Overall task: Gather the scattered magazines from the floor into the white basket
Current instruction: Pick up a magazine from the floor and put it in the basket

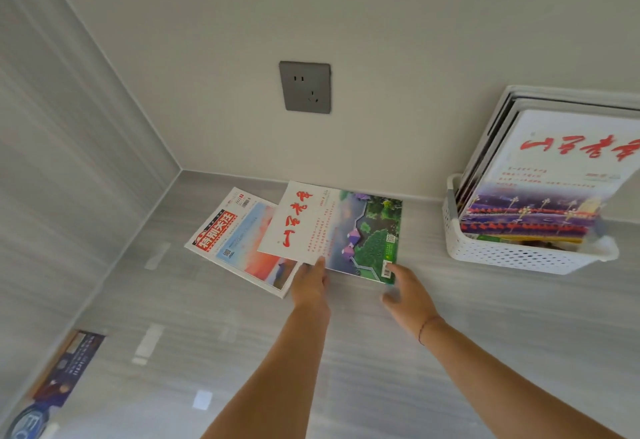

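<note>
Two magazines lie overlapped on the floor (pixel 242 352), close to its far edge where it meets the wall. The green-cover magazine (pixel 346 231) rests on top, covering the right part of the red-banner magazine (pixel 235 244) beneath. Both hands are at the top one's near edge, probably because that edge is the easiest place to lift it clear of the one below. The left hand (pixel 309 283) is flat, its fingers straight and its fingertips touching the middle of that edge. The right hand (pixel 407 291) is loosely spread with a fingertip at the near right corner. Neither has closed on the cover yet, though the right hand is slightly blurred. The white basket (pixel 502 255) stands to the right against the same far edge, well apart from the pair. It already holds a stack of magazines (pixel 540 179) leaning upright, so a new one would likely have to go in front of them. A third, dark magazine (pixel 69 366) lies along the floor's left edge, near the bottom left corner of the view. A grey wall socket (pixel 304 87) sits above the pair. Nothing stands between the hands and the basket.
</note>
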The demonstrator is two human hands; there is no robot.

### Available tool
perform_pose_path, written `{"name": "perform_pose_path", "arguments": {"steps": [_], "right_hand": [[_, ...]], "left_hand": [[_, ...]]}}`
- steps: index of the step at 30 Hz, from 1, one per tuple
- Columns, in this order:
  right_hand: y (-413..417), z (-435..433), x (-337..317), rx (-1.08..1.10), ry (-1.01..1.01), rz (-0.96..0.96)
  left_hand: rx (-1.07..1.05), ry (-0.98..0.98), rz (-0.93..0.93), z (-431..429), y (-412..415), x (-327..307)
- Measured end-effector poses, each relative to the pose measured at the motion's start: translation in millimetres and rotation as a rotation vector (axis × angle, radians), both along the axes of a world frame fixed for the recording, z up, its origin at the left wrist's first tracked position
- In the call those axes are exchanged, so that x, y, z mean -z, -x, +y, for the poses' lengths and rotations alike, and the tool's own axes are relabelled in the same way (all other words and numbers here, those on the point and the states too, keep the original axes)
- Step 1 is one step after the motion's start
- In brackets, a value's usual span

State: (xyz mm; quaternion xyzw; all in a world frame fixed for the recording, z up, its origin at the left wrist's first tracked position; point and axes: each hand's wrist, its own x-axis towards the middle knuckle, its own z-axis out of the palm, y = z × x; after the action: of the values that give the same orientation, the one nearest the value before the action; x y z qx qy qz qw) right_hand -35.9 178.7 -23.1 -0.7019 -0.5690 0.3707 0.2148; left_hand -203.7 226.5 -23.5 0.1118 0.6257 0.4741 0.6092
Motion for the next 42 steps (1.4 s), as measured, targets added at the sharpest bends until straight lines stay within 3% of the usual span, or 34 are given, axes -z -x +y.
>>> {"name": "perform_pose_path", "arguments": {"steps": [2, 8, 15, 18, 21, 26, 30, 32, 35, 42], "right_hand": [[0, 2, 1, 0.007, -0.005, -0.019], [6, 4, 4, 0.06, 0.007, 0.033], [6, 15, -1, 0.116, 0.06, 0.172], [2, 25, -10, 0.138, 0.046, 0.143], [-1, 40, -25, 0.155, -0.003, 0.179], [-3, 66, -63, 0.203, -0.089, 0.449], [-17, 73, -76, 0.207, 0.045, 0.713], [-29, 67, -76, 0.141, 0.103, 0.625], [-43, 57, -70, 0.142, 0.032, 0.422], [-74, 30, -75, 0.19, -0.147, 0.3]], "left_hand": [[-0.053, -0.001, -0.096, 9, -1, -1], [0.082, -0.048, -0.267, 22, -3, -9], [0.144, -0.076, 0.05, 35, -2, -16], [0.253, -0.183, 0.187, 30, 10, -25], [0.405, -0.335, 0.177, 23, 30, -43], [0.738, -0.39, 0.282, 17, 54, -76], [0.806, -0.377, 0.33, 12, 63, -91], [0.779, -0.365, 0.401, 11, 67, -91], [0.714, -0.339, 0.494, 8, 67, -87], [0.612, -0.395, 0.496, 11, 33, -88]]}}
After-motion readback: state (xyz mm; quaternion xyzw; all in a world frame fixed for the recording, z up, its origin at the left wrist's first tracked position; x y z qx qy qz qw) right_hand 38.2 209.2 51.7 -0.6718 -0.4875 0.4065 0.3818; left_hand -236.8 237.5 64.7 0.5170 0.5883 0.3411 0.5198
